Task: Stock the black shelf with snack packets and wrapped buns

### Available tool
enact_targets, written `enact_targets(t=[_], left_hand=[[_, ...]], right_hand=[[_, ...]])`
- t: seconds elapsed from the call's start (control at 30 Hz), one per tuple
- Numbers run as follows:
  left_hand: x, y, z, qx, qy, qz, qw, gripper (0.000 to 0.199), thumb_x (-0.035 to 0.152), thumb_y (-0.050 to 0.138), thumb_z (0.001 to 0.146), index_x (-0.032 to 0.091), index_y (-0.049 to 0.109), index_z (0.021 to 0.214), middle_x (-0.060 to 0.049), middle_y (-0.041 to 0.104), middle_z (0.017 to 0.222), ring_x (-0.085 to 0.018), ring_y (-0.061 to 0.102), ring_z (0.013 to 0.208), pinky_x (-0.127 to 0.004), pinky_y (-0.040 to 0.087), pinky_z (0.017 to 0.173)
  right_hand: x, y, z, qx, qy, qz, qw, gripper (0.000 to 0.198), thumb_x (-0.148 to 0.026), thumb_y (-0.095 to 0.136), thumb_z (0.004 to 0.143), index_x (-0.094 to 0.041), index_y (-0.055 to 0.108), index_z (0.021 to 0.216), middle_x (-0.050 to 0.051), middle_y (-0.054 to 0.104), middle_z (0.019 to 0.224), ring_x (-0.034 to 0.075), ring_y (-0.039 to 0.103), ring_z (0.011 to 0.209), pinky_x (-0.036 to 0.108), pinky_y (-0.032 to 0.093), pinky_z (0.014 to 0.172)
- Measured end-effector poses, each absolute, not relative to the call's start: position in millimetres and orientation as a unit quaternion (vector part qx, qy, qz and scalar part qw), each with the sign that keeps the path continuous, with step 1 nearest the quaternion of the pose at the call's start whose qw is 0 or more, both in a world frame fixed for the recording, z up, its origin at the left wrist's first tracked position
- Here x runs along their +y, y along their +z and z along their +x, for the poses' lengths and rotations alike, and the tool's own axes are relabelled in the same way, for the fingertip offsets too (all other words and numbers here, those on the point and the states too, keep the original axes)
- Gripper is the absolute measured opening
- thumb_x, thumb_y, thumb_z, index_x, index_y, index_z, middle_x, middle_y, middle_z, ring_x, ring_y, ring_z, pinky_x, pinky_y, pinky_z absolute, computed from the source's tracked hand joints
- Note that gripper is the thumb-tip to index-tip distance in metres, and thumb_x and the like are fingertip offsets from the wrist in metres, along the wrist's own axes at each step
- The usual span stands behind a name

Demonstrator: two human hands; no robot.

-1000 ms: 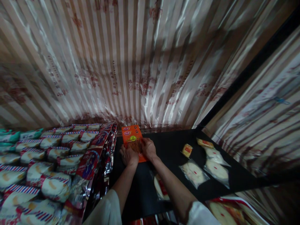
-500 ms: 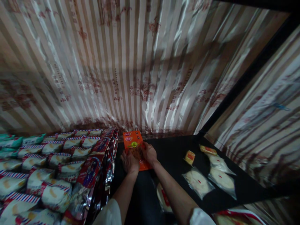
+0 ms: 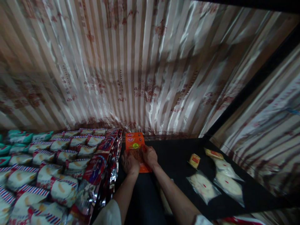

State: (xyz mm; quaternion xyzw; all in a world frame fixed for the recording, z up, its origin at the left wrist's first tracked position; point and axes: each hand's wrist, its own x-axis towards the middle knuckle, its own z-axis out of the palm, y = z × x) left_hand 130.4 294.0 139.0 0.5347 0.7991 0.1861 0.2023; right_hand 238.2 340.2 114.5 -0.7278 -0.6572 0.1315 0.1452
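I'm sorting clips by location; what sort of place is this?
Perhaps a shop or stall's snack display: rows of matching pale packets, dark red packs beside them, and an orange packet nearby.

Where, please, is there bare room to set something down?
The widest bare patch of black surface lies between the right hand and the small yellow packet. A narrower one lies between the forearms, nearer than the orange packet. The left is crowded with rows of packets; flat round packs take up part of the right.
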Motion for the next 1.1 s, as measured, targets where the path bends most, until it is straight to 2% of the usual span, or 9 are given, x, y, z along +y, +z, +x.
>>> enact_targets(t=[0.17,0.27,0.37,0.47,0.6,0.67,0.77,0.93,1.1], left_hand=[[292.8,140.6,123.5,0.804,0.179,0.521,0.225,0.045,0.019,0.052,0.08,0.018,0.052,0.125,-0.009,0.043,0.14,-0.026,0.039,0.126,-0.037,0.032,0.104],[291.6,139.4,123.3,0.802,0.181,0.524,0.221,0.045,0.016,0.049,0.081,0.017,0.051,0.126,-0.01,0.042,0.141,-0.027,0.038,0.128,-0.037,0.031,0.105],[289.9,135.9,125.4,0.799,0.175,0.541,0.195,0.045,0.014,0.047,0.082,0.014,0.05,0.126,-0.013,0.042,0.141,-0.027,0.041,0.126,-0.038,0.033,0.103],[287.5,131.5,128.0,0.797,0.157,0.56,0.165,0.051,0.013,0.048,0.081,0.013,0.044,0.131,-0.015,0.036,0.144,-0.027,0.042,0.126,-0.04,0.035,0.103],[285.0,124.1,130.9,0.777,0.145,0.6,0.119,0.052,0.013,0.048,0.082,0.013,0.041,0.134,-0.017,0.028,0.149,-0.028,0.032,0.134,-0.041,0.034,0.104],[285.1,121.4,132.3,0.76,0.148,0.623,0.109,0.052,0.012,0.046,0.083,0.014,0.04,0.134,-0.016,0.029,0.148,-0.026,0.027,0.137,-0.04,0.032,0.106],[286.6,122.4,133.6,0.76,0.135,0.623,0.131,0.052,0.011,0.044,0.084,0.013,0.037,0.136,-0.016,0.033,0.146,-0.025,0.029,0.136,-0.039,0.033,0.106],[288.5,132.6,132.4,0.76,0.122,0.618,0.159,0.063,0.019,0.061,0.077,0.013,0.036,0.135,-0.017,0.037,0.144,-0.026,0.03,0.135,-0.04,0.032,0.107],[282.9,138.9,132.1,0.758,0.146,0.621,0.139,0.056,0.015,0.055,0.08,0.011,0.039,0.134,-0.016,0.034,0.146,-0.026,0.029,0.135,-0.039,0.031,0.108]], right_hand=[[337.4,114.5,232.6,-0.658,0.137,-0.724,0.156,0.039,-0.034,0.043,0.089,-0.022,0.057,0.123,0.01,0.066,0.099,0.019,0.061,0.095,0.025,0.043,0.082],[336.2,115.4,230.0,-0.655,0.137,-0.724,0.165,0.04,-0.033,0.044,0.088,-0.02,0.056,0.124,0.011,0.065,0.103,0.02,0.06,0.097,0.026,0.043,0.084],[335.3,116.0,227.7,-0.649,0.136,-0.728,0.171,0.039,-0.032,0.043,0.088,-0.019,0.058,0.123,0.012,0.064,0.105,0.02,0.059,0.1,0.027,0.041,0.088],[334.6,115.2,226.2,-0.64,0.134,-0.734,0.185,0.038,-0.03,0.044,0.088,-0.02,0.06,0.121,0.012,0.061,0.109,0.021,0.056,0.103,0.028,0.04,0.091],[334.4,112.0,226.1,-0.635,0.128,-0.734,0.206,0.035,-0.026,0.046,0.086,-0.022,0.063,0.116,0.01,0.06,0.112,0.021,0.054,0.103,0.028,0.039,0.092],[334.7,110.3,226.7,-0.637,0.125,-0.73,0.214,0.034,-0.026,0.047,0.086,-0.022,0.064,0.115,0.009,0.06,0.112,0.02,0.054,0.102,0.028,0.038,0.093],[335.4,108.4,227.6,-0.647,0.13,-0.719,0.22,0.033,-0.026,0.048,0.086,-0.021,0.064,0.114,0.009,0.06,0.112,0.019,0.054,0.102,0.028,0.036,0.096],[334.7,104.9,228.5,-0.638,0.139,-0.72,0.234,0.032,-0.026,0.049,0.085,-0.022,0.065,0.112,0.008,0.06,0.111,0.02,0.053,0.103,0.028,0.038,0.093],[326.0,105.2,229.2,-0.631,0.11,-0.701,0.313,0.033,-0.021,0.048,0.084,-0.02,0.066,0.112,0.01,0.055,0.121,0.021,0.049,0.112,0.03,0.039,0.097]])
